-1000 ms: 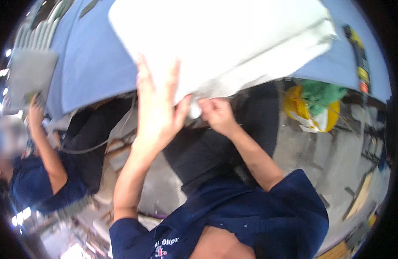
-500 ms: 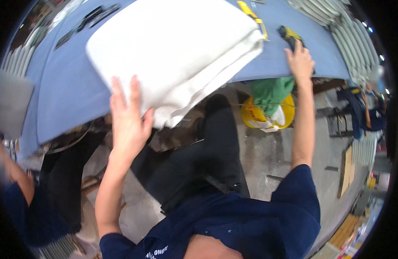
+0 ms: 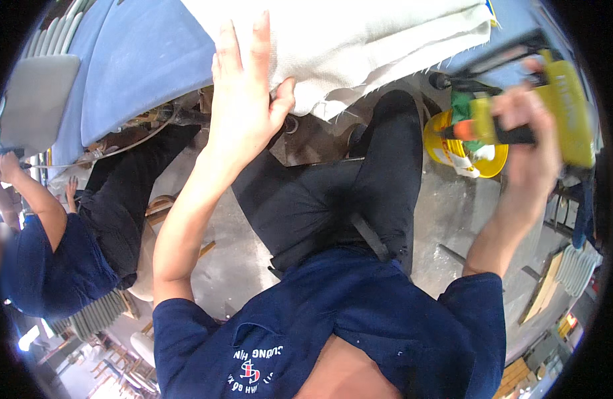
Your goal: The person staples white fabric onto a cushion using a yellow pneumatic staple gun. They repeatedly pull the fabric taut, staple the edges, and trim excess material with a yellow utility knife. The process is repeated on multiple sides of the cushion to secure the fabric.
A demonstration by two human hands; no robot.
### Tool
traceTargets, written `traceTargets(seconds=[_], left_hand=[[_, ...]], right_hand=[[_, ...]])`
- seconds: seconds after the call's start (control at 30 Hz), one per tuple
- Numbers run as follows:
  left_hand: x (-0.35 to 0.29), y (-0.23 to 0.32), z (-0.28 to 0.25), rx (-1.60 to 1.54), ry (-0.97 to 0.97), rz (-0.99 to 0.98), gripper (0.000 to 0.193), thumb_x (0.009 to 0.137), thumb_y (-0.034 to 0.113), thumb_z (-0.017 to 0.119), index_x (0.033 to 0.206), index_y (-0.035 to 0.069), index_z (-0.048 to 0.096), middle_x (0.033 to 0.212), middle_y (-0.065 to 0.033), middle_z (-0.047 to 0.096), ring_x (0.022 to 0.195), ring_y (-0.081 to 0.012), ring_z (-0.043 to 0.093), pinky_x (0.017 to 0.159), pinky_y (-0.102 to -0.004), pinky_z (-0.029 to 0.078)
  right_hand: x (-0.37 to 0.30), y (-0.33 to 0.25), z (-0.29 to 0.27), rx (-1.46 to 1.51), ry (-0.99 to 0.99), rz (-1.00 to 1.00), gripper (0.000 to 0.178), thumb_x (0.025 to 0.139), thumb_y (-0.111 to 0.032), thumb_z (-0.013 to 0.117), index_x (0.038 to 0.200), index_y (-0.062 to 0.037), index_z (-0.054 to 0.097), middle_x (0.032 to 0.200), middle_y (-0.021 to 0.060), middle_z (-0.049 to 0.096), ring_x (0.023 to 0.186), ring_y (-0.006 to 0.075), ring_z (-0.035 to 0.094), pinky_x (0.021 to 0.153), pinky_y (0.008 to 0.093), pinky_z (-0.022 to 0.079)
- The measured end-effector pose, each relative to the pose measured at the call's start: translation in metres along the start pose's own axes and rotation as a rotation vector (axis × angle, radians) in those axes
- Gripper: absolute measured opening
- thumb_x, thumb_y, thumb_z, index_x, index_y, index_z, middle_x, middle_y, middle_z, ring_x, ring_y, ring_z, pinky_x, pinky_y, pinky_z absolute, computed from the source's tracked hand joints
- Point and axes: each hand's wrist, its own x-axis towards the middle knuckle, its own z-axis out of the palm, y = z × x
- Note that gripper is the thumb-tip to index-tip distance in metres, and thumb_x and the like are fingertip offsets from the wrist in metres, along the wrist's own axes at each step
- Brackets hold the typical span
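Observation:
My left hand (image 3: pixel 243 110) rests with fingers spread on the near left edge of a thick piece wrapped in white fabric (image 3: pixel 366 50). Frayed threads run along the fabric's near edge. Off to the right, my right hand (image 3: pixel 532 126) grips the handle of a yellow and black staple gun (image 3: pixel 569 110), lifted off the table. The gun is blurred, with an orange fitting at its handle end and a long black magazine reaching toward the fabric.
A blue-covered table (image 3: pixel 143 73) bears the white piece. Below its edge stands a yellow bucket (image 3: pixel 496 163) with green cloth in it. At left, a co-worker in a dark shirt (image 3: pixel 43 266) works beside a grey panel (image 3: pixel 37 100). Stacked pale panels (image 3: pixel 576 269) lie at right.
The staple gun has been picked up from the table by my right hand and swung up near me. My left hand stays on the white fabric; the view has shifted.

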Motion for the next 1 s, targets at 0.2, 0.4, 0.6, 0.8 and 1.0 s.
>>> traceTargets(seconds=[0.2, 0.4, 0.6, 0.8, 1.0], left_hand=[[-0.001, -0.001, -0.005, -0.012, -0.024, -0.026, 0.102, 0.085, 0.007, 0.074, 0.170, 0.010, 0.016, 0.165, -0.0417, 0.014, 0.148, -0.0582, 0.030, 0.121, -0.0559, 0.033], [0.002, -0.003, -0.006, -0.017, -0.066, -0.037, 0.112, 0.074, -0.001, 0.076, 0.170, 0.011, 0.019, 0.165, -0.0437, 0.012, 0.143, -0.0617, 0.036, 0.118, -0.0589, 0.034], [0.004, 0.005, -0.010, -0.110, -0.165, -0.159, 0.120, 0.069, -0.023, 0.060, 0.171, 0.017, 0.013, 0.173, -0.0307, -0.003, 0.158, -0.0538, 0.018, 0.099, -0.0422, 0.058], [0.003, 0.008, -0.011, -0.065, -0.176, -0.153, 0.118, 0.071, -0.023, 0.061, 0.171, 0.017, 0.014, 0.173, -0.0301, -0.003, 0.157, -0.0546, 0.018, 0.100, -0.0433, 0.058], [-0.003, -0.015, -0.004, -0.041, -0.128, -0.022, 0.107, 0.080, -0.006, 0.071, 0.170, 0.015, 0.018, 0.170, -0.0360, 0.001, 0.157, -0.0565, 0.015, 0.124, -0.0546, 0.030]], right_hand=[[-0.104, 0.060, 0.138, -0.186, -0.433, 0.089, 0.034, 0.099, -0.019, 0.069, 0.129, -0.0036, 0.065, 0.094, 0.0036, 0.063, 0.082, 0.0164, 0.059, 0.075, 0.0349, 0.048], [-0.092, 0.094, 0.174, -0.179, -0.327, -0.172, 0.042, 0.079, -0.009, 0.082, 0.116, 0.0069, 0.068, 0.093, 0.0153, 0.077, 0.083, 0.0233, 0.078, 0.075, 0.0328, 0.059], [-0.081, 0.096, 0.171, -0.224, -0.391, -0.195, 0.042, 0.077, -0.008, 0.082, 0.115, 0.0059, 0.068, 0.091, 0.0157, 0.077, 0.079, 0.0249, 0.079, 0.072, 0.0308, 0.059], [-0.073, 0.090, 0.168, -0.219, -0.433, -0.195, 0.038, 0.075, -0.009, 0.081, 0.108, 0.0040, 0.069, 0.086, 0.0160, 0.075, 0.075, 0.0302, 0.077, 0.068, 0.0316, 0.057], [-0.074, 0.100, 0.175, -0.207, -0.325, -0.284, 0.033, 0.073, -0.010, 0.079, 0.101, 0.0046, 0.067, 0.084, 0.0191, 0.071, 0.073, 0.0374, 0.073, 0.067, 0.0342, 0.056]])
